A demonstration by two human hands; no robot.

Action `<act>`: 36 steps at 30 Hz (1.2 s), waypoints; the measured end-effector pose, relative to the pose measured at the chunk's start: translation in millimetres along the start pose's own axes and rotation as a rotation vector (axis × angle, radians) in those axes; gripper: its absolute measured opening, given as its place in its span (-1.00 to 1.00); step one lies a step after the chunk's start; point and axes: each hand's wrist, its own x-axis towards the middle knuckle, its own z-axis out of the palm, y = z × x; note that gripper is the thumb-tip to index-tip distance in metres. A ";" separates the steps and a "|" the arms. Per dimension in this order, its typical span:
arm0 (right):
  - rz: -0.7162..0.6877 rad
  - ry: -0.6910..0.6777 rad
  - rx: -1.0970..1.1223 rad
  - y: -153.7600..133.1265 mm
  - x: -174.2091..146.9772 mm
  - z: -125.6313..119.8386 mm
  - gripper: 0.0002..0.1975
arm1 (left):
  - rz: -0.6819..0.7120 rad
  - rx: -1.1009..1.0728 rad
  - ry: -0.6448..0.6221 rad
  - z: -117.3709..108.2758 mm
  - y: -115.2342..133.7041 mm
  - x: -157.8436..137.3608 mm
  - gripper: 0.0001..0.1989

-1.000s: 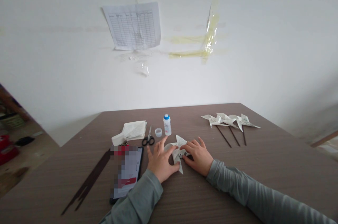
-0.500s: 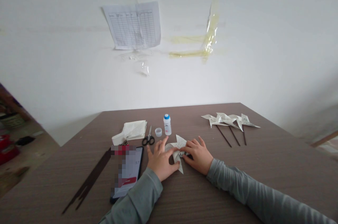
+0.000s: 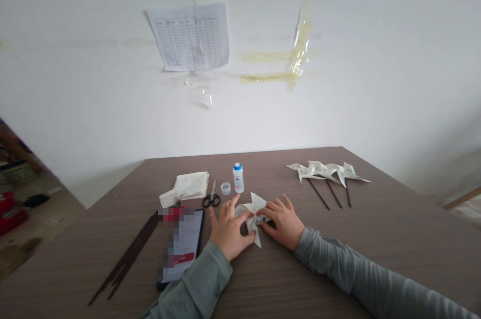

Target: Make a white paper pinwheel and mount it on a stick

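Pinwheel [image 3: 252, 225] of printed paper lies on the desk [image 3: 270, 284], directly in front of the person and between both hands. Left hand [image 3: 230, 231] is spread, thumb and forefinger apart, with their tips on or just at the lower left of the paper; right hand [image 3: 283, 224] has its fingertips bunched at the middle, though whether they pinch a fold or only press down cannot be told. Very little has just changed: over the last second both hands have stayed in the same place, and the paper shows no clear turn or new fold. For the work, that suggests a steady hold at the centre, not a fresh step. Against the earliest view, the plainest difference is on the phone [image 3: 184, 246], where small dark figures now show on the pale screen. Everything else rests as it did: bottle [image 3: 238, 180] upright beyond the hands, cup [image 3: 225, 189] beside it, scissors [image 3: 211, 200] near the paper stack [image 3: 192, 185], sticks [image 3: 130, 249] left of the phone, and finished-looking pinwheels [image 3: 317, 169] at the far right, with three rods [image 3: 333, 194] reaching out from under them.
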 end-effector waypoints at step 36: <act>-0.042 0.125 0.016 25.1 0.6 22.7 -0.82 | 0.065 0.006 0.108 19.5 -20.9 4.7 -0.35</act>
